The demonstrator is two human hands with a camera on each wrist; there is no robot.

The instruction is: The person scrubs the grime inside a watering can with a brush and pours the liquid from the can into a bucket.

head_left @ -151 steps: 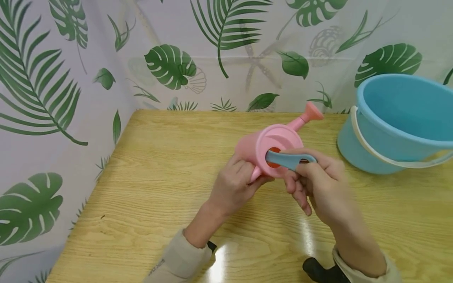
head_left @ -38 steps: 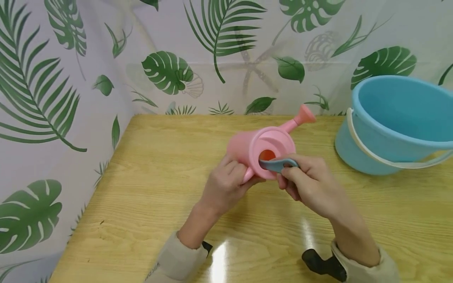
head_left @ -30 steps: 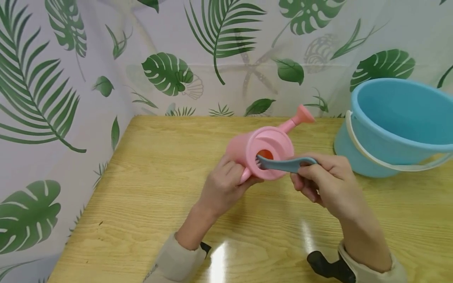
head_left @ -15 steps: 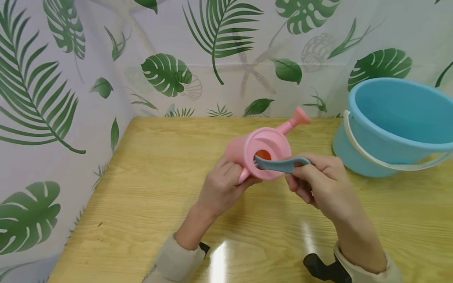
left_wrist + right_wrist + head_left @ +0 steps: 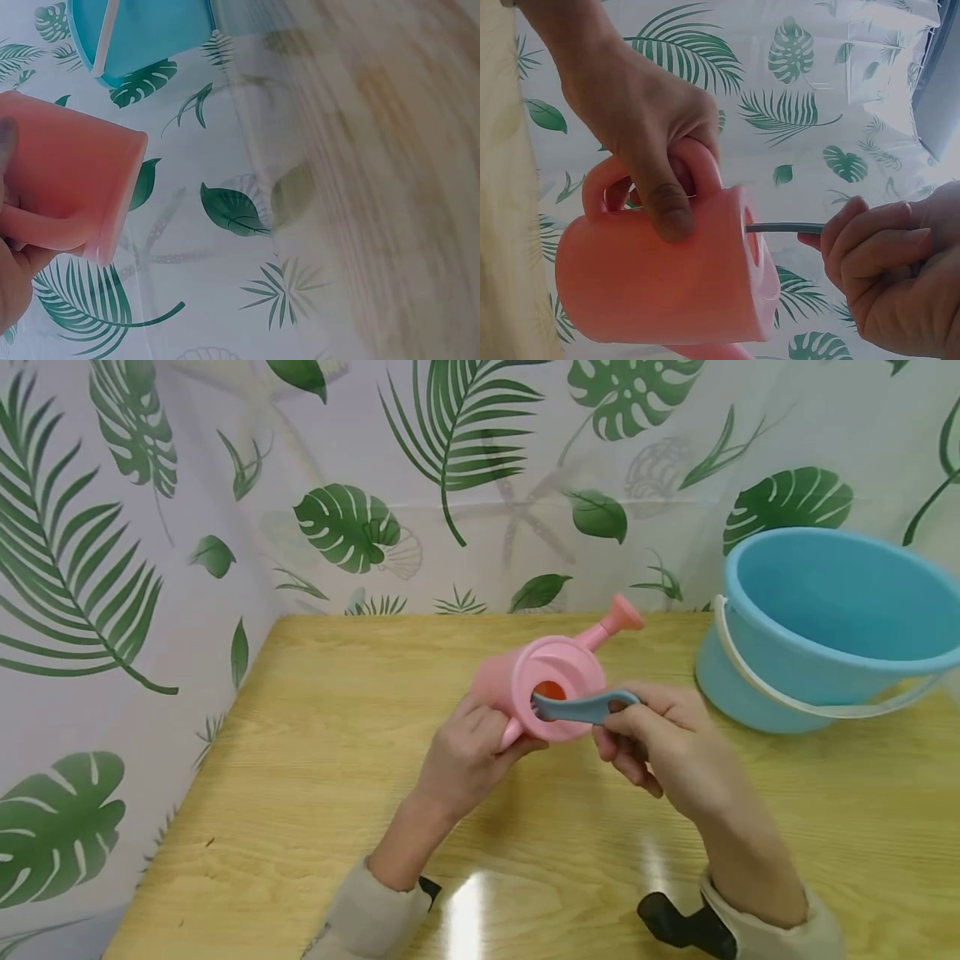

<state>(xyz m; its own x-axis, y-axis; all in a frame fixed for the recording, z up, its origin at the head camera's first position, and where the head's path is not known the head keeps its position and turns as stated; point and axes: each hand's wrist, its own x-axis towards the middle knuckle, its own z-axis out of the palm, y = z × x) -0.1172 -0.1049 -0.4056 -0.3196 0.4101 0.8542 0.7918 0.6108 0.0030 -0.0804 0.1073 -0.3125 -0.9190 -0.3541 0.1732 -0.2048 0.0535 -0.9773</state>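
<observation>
My left hand (image 5: 467,750) grips the handle of a pink watering can (image 5: 497,680), which is tilted with its round opening towards me. In the right wrist view the left fingers pass through the can's handle (image 5: 594,187) and the thumb lies on its side. My right hand (image 5: 678,747) pinches the blue-grey handle of a small brush (image 5: 577,708) between thumb and fingers. The brush's bristled head is inside the can's opening, mostly hidden by the rim. The left wrist view shows the watering can (image 5: 71,172) at its left edge, with part of the left hand.
A light-blue bucket (image 5: 780,685) with a white handle stands at the right of the wooden table (image 5: 315,760). Behind and to the left hangs a white cloth (image 5: 495,552) printed with green leaves. A black strap piece (image 5: 678,927) sits at the right cuff.
The brush shifts in and out of the can's opening, and now sits slightly deeper than a second ago. Everything in the head view has drifted slightly left and down. Both hands keep their holds.
</observation>
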